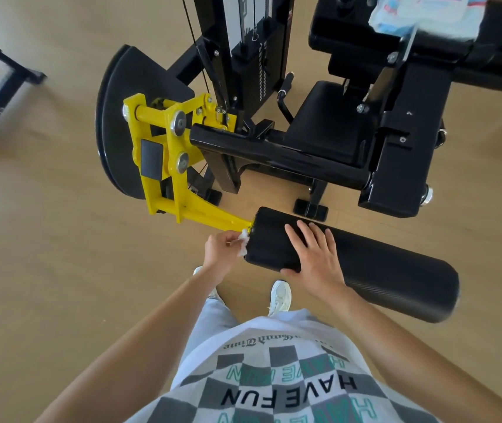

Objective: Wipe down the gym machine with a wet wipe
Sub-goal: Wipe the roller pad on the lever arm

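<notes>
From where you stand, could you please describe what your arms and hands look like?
Both arms are bare to the picture's edge, with no sleeves in view. The left hand and right hand wear no gloves, rings, watch or wristband that I can see.

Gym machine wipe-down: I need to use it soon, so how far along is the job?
Nothing shows which parts are already wiped. In hand: the left hand presses a wet wipe against the end of the black roller pad, while the right hand steadies the pad from on top. The seat and yellow arm may still need wiping.
</notes>
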`<state>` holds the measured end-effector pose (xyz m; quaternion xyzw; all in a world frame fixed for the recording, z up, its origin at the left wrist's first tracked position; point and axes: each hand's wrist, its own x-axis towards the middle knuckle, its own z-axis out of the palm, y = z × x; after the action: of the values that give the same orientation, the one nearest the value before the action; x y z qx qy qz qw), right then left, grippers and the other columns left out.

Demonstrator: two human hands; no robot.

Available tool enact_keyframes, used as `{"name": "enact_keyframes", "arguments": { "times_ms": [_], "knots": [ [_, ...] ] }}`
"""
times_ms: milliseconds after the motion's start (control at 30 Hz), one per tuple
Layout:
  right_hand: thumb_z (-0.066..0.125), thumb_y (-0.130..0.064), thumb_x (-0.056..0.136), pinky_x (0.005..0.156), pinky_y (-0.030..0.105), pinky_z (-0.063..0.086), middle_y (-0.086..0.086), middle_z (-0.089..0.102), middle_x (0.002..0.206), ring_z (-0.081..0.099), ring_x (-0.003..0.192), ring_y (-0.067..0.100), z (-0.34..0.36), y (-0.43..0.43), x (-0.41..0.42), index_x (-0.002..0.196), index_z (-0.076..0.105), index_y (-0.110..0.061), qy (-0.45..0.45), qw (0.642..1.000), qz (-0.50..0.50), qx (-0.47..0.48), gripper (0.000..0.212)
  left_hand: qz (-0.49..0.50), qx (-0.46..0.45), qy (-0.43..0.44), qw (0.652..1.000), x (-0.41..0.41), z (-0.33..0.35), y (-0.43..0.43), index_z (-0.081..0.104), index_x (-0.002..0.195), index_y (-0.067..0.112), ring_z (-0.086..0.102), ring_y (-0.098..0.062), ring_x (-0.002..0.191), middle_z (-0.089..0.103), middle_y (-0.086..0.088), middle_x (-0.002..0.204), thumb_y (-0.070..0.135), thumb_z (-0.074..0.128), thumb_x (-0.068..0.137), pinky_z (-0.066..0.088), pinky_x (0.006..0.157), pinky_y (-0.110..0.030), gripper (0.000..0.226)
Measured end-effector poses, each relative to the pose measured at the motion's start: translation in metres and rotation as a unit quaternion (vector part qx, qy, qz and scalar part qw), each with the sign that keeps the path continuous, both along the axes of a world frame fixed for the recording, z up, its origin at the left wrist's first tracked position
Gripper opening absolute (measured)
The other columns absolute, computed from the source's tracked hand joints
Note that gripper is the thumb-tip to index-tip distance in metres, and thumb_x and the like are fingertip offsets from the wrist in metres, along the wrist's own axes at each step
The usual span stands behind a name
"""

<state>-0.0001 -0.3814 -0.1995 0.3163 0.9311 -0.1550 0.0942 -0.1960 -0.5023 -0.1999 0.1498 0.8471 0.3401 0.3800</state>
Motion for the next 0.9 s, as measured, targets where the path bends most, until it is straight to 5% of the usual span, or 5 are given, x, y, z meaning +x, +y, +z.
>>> {"name": "enact_keyframes", "arguments": {
  "times_ms": [200,367,500,667,900],
  "knots": [
    [0.067,-0.077,0.072,0.125,0.054,0.014,0.004,0.017,0.166,0.018,0.152,0.030,0.003,0.026,-0.012,0.160,0.003,-0.025,-0.059,0.998,0.018,-0.012,0.121,-0.032,-0.051,0.027,0.998,0.013,-0.013,-0.026,0.046,0.055,0.025,0.034,-0.013,0.060,0.040,0.009,0.057,-0.001,0.056,0.088,0.026,0.053,-0.028,0.043],
    [0.068,-0.079,0.067,0.120,0.052,0.020,-0.001,0.018,0.164,0.022,0.146,0.032,0.007,0.053,-0.024,0.159,0.007,-0.032,-0.094,0.990,0.016,-0.100,0.120,-0.039,-0.056,0.009,0.998,0.011,-0.017,-0.028,0.047,0.054,0.028,0.034,-0.015,0.062,0.040,0.008,0.058,0.000,0.059,0.088,0.026,0.053,-0.027,0.045],
    [0.073,-0.077,0.065,0.118,0.052,0.027,-0.002,0.023,0.151,0.025,0.140,0.029,0.005,0.054,-0.022,0.159,0.013,-0.037,-0.073,0.990,-0.008,-0.122,0.118,0.005,-0.008,0.005,1.000,0.010,-0.010,-0.017,0.078,0.084,0.022,0.053,-0.012,0.069,0.064,0.005,0.073,0.000,0.057,0.086,0.040,0.059,-0.021,0.030],
    [0.074,-0.077,0.064,0.118,0.053,0.025,-0.003,0.023,0.150,0.024,0.141,0.028,0.006,0.055,-0.024,0.159,0.012,-0.039,-0.075,0.989,-0.015,-0.130,0.119,0.059,0.041,0.007,0.997,0.005,0.003,0.004,0.078,0.110,0.015,0.062,-0.018,0.082,0.070,0.000,0.089,0.004,0.057,0.093,0.049,0.071,-0.028,0.029],
    [0.073,-0.076,0.067,0.121,0.051,0.021,-0.001,0.020,0.155,0.020,0.144,0.028,0.008,0.046,-0.020,0.160,0.009,-0.035,-0.062,0.993,-0.016,-0.102,0.120,0.027,0.016,-0.014,0.999,0.016,-0.008,-0.013,0.073,0.094,0.012,0.048,-0.017,0.068,0.067,-0.013,0.081,0.015,0.059,0.098,0.036,0.061,-0.031,0.016]
  ]
}}
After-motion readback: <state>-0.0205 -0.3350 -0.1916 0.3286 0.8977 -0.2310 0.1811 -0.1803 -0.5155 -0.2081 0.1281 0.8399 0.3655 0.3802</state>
